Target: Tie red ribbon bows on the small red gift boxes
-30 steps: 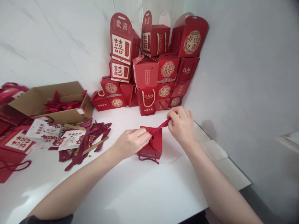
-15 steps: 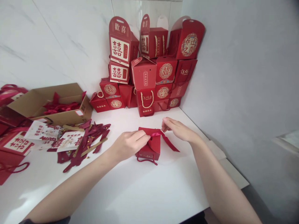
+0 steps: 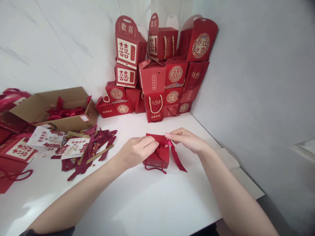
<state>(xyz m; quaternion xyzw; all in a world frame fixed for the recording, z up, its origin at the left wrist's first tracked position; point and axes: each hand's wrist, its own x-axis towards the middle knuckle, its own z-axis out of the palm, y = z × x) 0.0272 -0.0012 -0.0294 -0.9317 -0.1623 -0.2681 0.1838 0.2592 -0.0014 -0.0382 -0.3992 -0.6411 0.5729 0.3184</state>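
A small red gift box with a cord handle stands on the white table in front of me. A red ribbon is threaded at its top and one tail hangs down its right side. My left hand pinches the box's top flaps from the left. My right hand pinches the ribbon at the top of the box from the right.
A stack of finished red gift boxes fills the back corner against the wall. At the left are a cardboard carton of red ribbons, loose red strips and printed cards, and flat red boxes. The table's right edge is near my right arm.
My right hand let the ribbon drop from its raised pull and came down to the box top. The ribbon tail now hangs beside the box. My left hand stayed put.
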